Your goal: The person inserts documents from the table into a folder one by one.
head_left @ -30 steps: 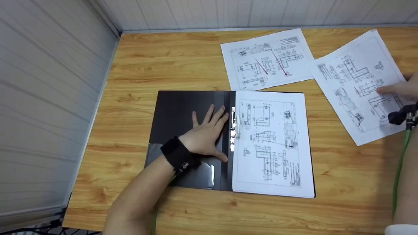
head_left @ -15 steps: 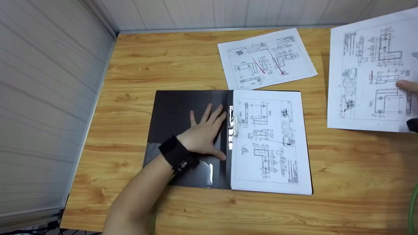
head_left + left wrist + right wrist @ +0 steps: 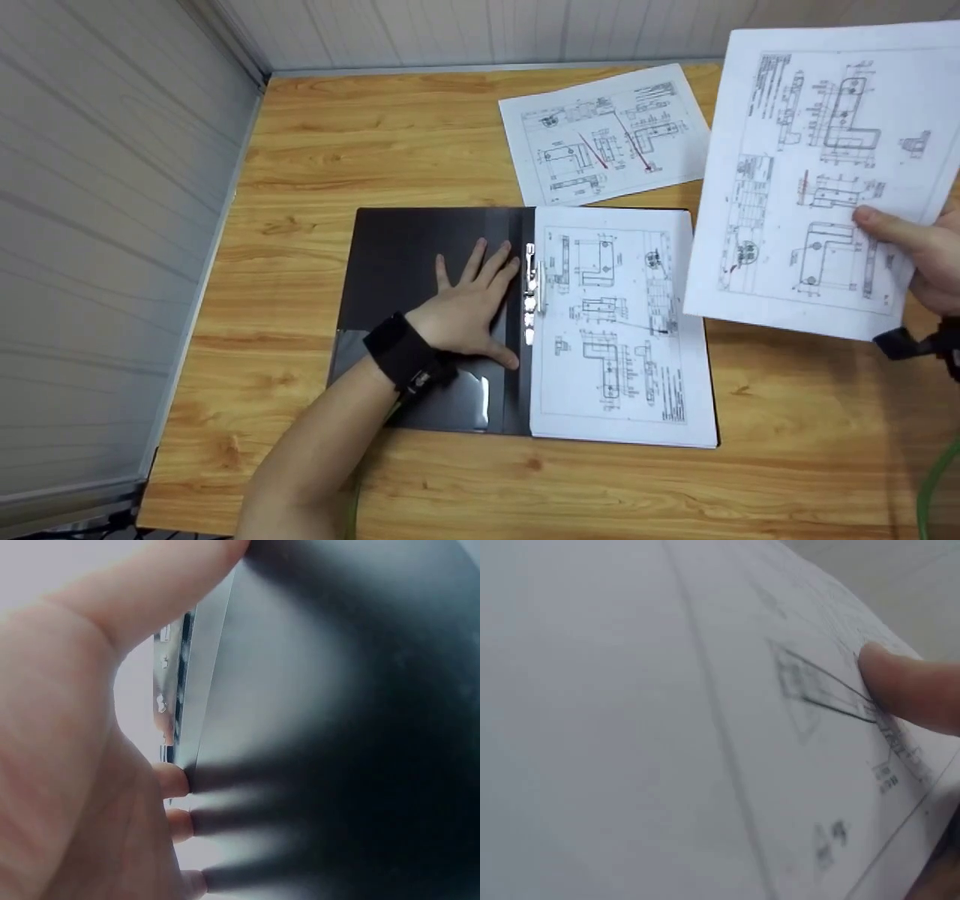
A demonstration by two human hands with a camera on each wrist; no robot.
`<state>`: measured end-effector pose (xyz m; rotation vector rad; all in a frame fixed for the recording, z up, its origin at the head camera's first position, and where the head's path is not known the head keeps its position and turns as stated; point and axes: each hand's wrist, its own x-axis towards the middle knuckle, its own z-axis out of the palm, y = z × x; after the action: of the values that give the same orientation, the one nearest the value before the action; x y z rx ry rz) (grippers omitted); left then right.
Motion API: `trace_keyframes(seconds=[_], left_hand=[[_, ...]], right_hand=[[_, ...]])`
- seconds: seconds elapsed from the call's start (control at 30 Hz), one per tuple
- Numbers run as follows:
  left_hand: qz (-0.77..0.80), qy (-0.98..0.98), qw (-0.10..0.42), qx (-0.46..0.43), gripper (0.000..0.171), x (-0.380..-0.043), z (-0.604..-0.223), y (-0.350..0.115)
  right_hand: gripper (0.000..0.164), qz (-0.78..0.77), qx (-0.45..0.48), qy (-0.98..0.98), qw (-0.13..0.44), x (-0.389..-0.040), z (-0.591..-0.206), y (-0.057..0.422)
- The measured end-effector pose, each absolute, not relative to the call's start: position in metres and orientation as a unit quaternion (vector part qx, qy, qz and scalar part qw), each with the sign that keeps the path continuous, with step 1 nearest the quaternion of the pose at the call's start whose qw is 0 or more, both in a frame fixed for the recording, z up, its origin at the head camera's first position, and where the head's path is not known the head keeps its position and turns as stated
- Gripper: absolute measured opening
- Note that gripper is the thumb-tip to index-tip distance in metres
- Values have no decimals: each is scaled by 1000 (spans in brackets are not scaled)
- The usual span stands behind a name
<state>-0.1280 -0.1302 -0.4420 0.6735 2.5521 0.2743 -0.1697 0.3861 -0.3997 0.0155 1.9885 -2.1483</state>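
Note:
My left hand [image 3: 466,315] rests with spread, straight fingers on the black inside cover of an open folder [image 3: 420,240]; the left wrist view shows its fingertips touching the dark cover [image 3: 300,690]. A metal clip [image 3: 532,292] runs along the spine. On the folder's right side lies a sheet with a printed technical drawing [image 3: 637,315]. At the right, my right hand [image 3: 922,247] holds another drawing sheet [image 3: 810,187] above the table, thumb on top and the other fingers hidden beneath. In the right wrist view the thumb [image 3: 907,682] presses on that paper.
Behind the folder lies a loose drawing sheet [image 3: 600,142] with red pen lines, partly covered by the raised sheet. The wooden table [image 3: 300,150] meets a grey panel wall [image 3: 120,225] at the left and another at the back. A green cable [image 3: 934,480] hangs near the right arm.
My right hand has lifted the right-hand drawing sheet off the table, turned it more upright and brought it left to the folder's right edge. The left hand stays in place.

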Motion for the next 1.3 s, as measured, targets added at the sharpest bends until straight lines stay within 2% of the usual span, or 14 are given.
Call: trace_keyframes(seconds=[0.2, 0.5, 0.8, 1.3], left_hand=[[101, 933, 240, 250, 145, -127, -441, -131], [102, 932, 244, 247, 145, -127, -440, -132], [104, 930, 245, 251, 144, -127, -441, -132], [102, 930, 244, 256, 145, -126, -441, -132]], right_hand=[[52, -749, 48, 622, 223, -142, -414, 338], [54, -732, 58, 588, 340, -100, -437, 272], [60, -698, 49, 615, 363, -86, -450, 239], [60, -687, 56, 621, 373, -87, -453, 232]])
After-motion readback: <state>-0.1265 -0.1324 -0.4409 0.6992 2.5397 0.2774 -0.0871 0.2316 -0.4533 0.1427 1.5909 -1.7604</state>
